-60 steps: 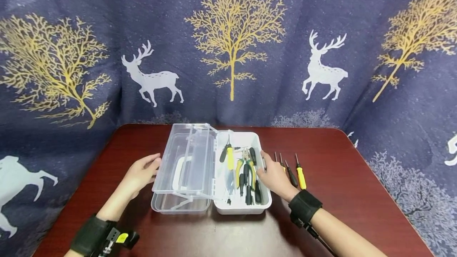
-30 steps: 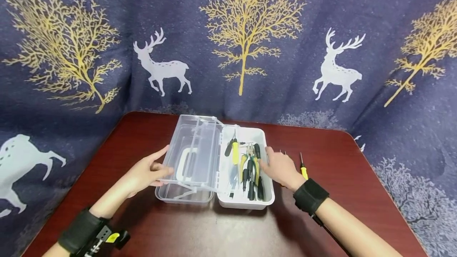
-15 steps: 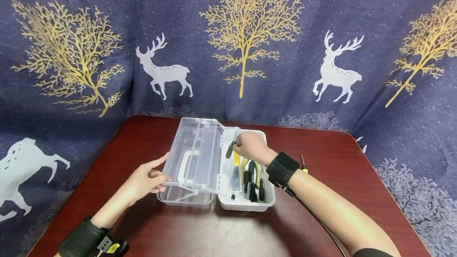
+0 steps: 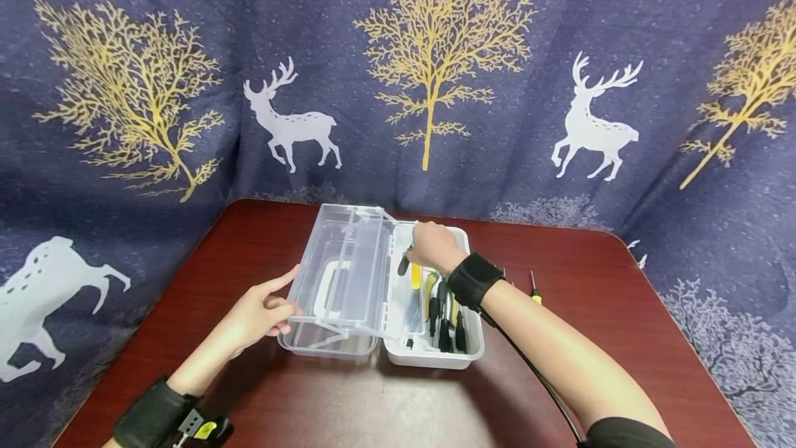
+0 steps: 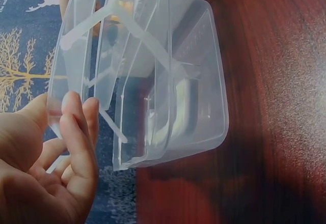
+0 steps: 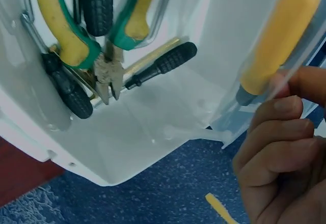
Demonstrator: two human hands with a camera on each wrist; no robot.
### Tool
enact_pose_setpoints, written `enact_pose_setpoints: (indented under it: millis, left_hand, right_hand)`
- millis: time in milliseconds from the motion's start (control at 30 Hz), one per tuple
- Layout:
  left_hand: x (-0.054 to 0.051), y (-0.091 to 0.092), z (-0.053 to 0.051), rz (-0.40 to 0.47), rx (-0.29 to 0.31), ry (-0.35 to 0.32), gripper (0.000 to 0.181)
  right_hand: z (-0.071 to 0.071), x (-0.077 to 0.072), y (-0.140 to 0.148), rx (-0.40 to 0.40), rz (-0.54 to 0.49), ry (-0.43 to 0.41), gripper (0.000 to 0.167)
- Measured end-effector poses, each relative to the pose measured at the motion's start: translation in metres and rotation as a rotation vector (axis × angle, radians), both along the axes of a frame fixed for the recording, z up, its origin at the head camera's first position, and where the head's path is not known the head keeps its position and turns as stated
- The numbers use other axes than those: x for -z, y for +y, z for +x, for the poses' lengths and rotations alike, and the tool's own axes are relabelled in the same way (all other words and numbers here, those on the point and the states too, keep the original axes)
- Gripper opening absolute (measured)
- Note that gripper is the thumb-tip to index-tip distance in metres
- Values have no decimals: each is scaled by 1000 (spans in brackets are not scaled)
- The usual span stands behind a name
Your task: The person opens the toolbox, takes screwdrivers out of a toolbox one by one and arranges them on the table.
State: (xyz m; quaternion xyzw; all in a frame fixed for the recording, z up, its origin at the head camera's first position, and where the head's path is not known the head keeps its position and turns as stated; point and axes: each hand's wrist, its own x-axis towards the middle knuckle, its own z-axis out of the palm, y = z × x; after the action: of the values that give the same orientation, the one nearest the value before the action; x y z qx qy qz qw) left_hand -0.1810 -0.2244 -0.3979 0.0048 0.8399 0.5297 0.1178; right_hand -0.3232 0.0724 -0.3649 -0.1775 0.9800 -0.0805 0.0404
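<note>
Corner of the clear panel is pinched by the left grip. Fingers of the right grip are curled at the yellow-handled screwdriver, just beside them; whether it is grasped cannot be told. Pliers are contained in the white box, on the right grip's near side. Counter is seen beneath.

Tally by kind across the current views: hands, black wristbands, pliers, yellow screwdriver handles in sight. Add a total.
Left hand, right hand: 2
Left wristband, right wristband: 2
Pliers: 1
Left yellow handle, right yellow handle: 2
Total: 7
</note>
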Motion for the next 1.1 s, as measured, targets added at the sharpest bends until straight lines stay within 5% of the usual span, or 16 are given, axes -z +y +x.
enact_pose_setpoints:
  millis: [433, 700, 1100]
  left_hand:
    - [0, 5, 1, -3, 4, -3, 76]
    - [0, 2, 2, -26, 0, 12, 76]
    - [2, 2, 1, -39, -6, -10, 75]
  right_hand:
    - [-12, 0, 1, -56, 138, -100, 33]
    - [-11, -1, -3, -83, 127, -104, 47]
    - [-10, 3, -2, -77, 91, -95, 44]
